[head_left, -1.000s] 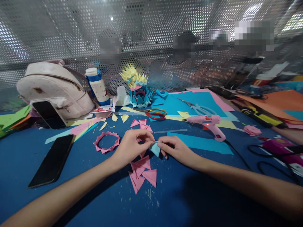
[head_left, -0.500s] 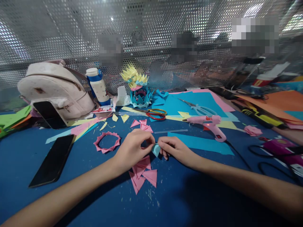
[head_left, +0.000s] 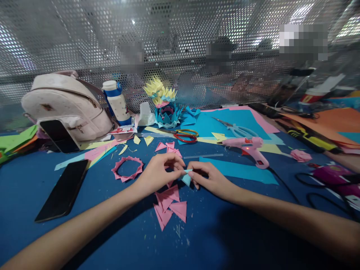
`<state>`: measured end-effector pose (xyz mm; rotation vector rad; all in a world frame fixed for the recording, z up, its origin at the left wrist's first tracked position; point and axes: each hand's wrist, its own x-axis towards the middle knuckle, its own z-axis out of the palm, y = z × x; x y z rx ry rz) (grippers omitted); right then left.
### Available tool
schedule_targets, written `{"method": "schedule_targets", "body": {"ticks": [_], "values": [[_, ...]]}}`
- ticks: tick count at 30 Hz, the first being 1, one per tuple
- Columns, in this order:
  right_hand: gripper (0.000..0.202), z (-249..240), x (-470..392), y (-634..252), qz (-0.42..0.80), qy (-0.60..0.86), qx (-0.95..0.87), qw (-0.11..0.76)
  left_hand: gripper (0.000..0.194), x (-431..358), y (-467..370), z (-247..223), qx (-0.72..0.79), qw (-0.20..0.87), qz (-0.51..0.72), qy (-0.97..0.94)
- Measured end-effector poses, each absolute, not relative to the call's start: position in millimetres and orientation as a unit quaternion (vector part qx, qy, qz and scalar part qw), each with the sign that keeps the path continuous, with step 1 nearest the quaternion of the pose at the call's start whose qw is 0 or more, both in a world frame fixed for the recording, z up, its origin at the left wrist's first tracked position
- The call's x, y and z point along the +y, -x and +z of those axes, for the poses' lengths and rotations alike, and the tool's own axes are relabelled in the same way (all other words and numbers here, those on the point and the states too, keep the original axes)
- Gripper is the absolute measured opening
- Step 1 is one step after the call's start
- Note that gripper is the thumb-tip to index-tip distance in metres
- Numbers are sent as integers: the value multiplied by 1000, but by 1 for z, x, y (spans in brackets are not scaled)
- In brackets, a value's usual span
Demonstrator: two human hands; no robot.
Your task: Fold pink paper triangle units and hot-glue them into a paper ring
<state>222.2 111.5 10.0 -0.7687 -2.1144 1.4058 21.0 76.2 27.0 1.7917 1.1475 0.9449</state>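
A small light-blue folded paper triangle (head_left: 186, 179) points downward between my hands. My right hand (head_left: 206, 176) pinches its right side between thumb and curled fingers. My left hand (head_left: 163, 170) has its thumb against the left corner, with the fingers bent over just above. Below lie several pink folded paper triangles (head_left: 165, 202), and more pink pieces (head_left: 170, 147) lie behind the left hand. To the left rests a ring of pink folded paper (head_left: 127, 168). A pink glue gun (head_left: 247, 144) lies on its side to the right, its small light glowing.
A black phone (head_left: 63, 191), a backpack (head_left: 67, 107) and a bottle (head_left: 116, 103) stand or lie left. At the back are a folded-paper model (head_left: 167, 112), red-handled scissors (head_left: 187, 135) and blue-handled pliers (head_left: 242, 130) on blue sheets. The glue gun's cord (head_left: 284, 185) trails right.
The left fingers have lifted and spread slightly from the thumb. The light-blue triangle has turned a little and shows a flatter top edge. Other things stay where they were.
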Motion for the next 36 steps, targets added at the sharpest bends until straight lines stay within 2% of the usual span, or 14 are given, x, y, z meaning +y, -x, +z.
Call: {"method": "schedule_targets", "body": {"ticks": [5,12,24,26,30,36], "values": [[32,10,111,-222,478,287,-793,245,21,79,-20,25,473,461,345,-667],[47,6,111,-225,376,261,-850,261,28,78,-20,25,482,505,335,-633],[50,6,112,-226,387,245,-851,256,20,80,-15,26,451,535,309,-644],[47,4,112,-226,388,249,-846,268,21,79,-17,24,444,541,312,-643],[24,3,109,-227,417,257,-804,338,26,78,-21,20,447,547,344,-618],[20,4,107,-225,374,250,-819,357,32,78,-23,21,450,555,380,-587]]}}
